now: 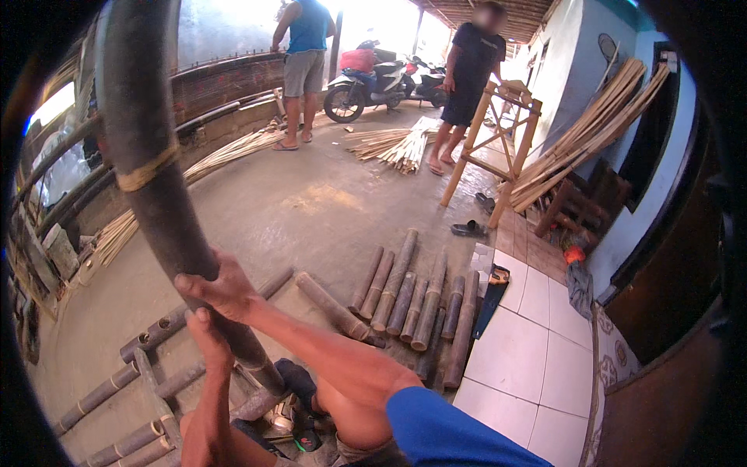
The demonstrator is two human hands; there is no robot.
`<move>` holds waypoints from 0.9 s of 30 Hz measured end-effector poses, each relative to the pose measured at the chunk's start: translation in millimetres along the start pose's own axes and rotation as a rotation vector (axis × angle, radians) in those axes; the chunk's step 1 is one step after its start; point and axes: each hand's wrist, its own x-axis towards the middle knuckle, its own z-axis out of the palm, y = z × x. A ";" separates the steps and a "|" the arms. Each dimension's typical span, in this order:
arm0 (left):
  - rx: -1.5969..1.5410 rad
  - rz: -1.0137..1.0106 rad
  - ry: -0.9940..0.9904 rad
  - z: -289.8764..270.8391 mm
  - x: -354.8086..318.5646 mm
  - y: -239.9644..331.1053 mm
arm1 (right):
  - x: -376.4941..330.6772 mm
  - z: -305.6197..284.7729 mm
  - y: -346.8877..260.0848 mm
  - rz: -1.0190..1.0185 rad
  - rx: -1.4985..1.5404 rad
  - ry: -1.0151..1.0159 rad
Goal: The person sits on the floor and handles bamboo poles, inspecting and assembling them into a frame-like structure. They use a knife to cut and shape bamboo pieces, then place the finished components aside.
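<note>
A long, thick, dark bamboo pole (152, 101) rises steeply from the floor in front of me and leans left at its top, past the upper edge of the view. A pale ring marks one of its joints. My right hand (222, 288) is wrapped round the pole at its lower half. Just below, my left hand (208, 341) grips the same pole, thumb upward. The pole's lower end comes down by my feet, next to a dark shoe (296, 381). Several cut bamboo pieces (397, 292) lie side by side on the floor to the right.
A handsaw (492, 300) lies at the edge of the white tiles (502, 354). More bamboo poles (97, 401) lie at left. Beyond are a bamboo stand (506, 144), split strips (401, 144), motorbikes (373, 86) and two people, one in a blue top (309, 31), one in dark clothes (475, 58).
</note>
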 end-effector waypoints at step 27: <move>0.151 0.061 0.046 26.5 -5.1 15.5 | -8.2 -13.9 -14.0 -0.014 -0.024 0.063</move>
